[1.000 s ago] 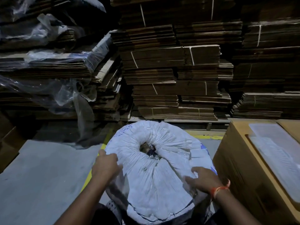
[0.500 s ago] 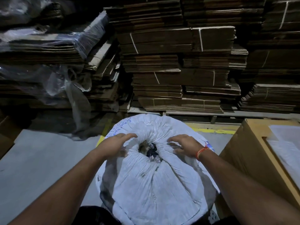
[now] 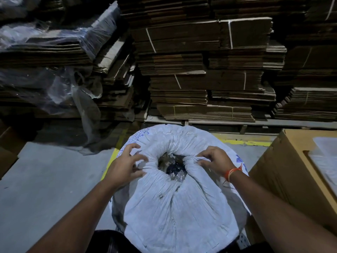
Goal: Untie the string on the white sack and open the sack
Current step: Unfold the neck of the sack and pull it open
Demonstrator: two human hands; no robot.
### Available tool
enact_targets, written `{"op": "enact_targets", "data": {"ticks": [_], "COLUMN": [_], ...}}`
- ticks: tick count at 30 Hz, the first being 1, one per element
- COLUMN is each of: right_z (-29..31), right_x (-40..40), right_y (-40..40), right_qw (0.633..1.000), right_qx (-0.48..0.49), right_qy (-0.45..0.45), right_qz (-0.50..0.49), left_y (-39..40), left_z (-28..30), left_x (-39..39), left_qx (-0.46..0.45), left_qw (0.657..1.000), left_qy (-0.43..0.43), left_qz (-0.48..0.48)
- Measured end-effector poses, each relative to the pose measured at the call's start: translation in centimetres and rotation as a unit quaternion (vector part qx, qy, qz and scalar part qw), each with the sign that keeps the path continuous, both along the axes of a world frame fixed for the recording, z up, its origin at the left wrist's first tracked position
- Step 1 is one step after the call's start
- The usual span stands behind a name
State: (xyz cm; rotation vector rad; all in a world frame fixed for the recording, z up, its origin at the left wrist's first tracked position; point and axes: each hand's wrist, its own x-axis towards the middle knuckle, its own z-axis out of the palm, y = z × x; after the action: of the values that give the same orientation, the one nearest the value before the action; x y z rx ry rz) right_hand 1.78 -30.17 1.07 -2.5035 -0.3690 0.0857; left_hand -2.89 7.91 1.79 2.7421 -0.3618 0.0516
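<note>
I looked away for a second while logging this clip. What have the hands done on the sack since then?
Both hands moved up from the sack's lower sides to its gathered mouth. The left hand now claws at the left rim; the right hand pinches the right rim. The white sack stays put, its mouth no wider.

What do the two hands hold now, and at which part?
The right hand pinches the gathered rim of the white sack, right of its opening. The left hand has spread fingers over the left rim; its grip cannot be told.
</note>
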Motion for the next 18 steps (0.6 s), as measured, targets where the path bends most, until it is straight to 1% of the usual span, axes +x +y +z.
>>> {"op": "enact_targets", "data": {"ticks": [2, 4, 7, 10, 13, 18], "right_z": [0.3, 0.7, 1.5, 3.1, 4.1, 4.3], "right_x": [0.1, 0.1, 0.6, 1.4, 2.3, 3.4], "right_y": [-0.2, -0.3, -1.5, -3.9, -6.6, -8.9], "right_qw": [0.999, 0.999, 0.995, 0.984, 0.97, 0.945], "right_qx": [0.015, 0.005, -0.023, -0.081, -0.103, -0.193], "right_qy": [-0.023, -0.039, -0.066, -0.087, -0.087, -0.055], "right_qz": [-0.018, -0.032, -0.068, -0.129, -0.2, -0.256], "left_y": [-0.4, -1.0, -0.7, 1.4, 3.8, 6.7], "left_z": [-0.7, -1.0, -0.4, 0.5, 0.9, 0.9], "left_x": [-0.3, -0.5, -0.8, -1.4, -2.6, -3.9], "left_qx": [0.026, 0.043, 0.041, 0.052, 0.076, 0.099], "left_qw": [1.0, 0.999, 0.997, 0.995, 0.992, 0.984], "left_qy": [-0.003, -0.016, -0.05, -0.069, -0.072, -0.052], "left_qz": [0.0, 0.018, 0.035, 0.044, 0.068, 0.136]}}
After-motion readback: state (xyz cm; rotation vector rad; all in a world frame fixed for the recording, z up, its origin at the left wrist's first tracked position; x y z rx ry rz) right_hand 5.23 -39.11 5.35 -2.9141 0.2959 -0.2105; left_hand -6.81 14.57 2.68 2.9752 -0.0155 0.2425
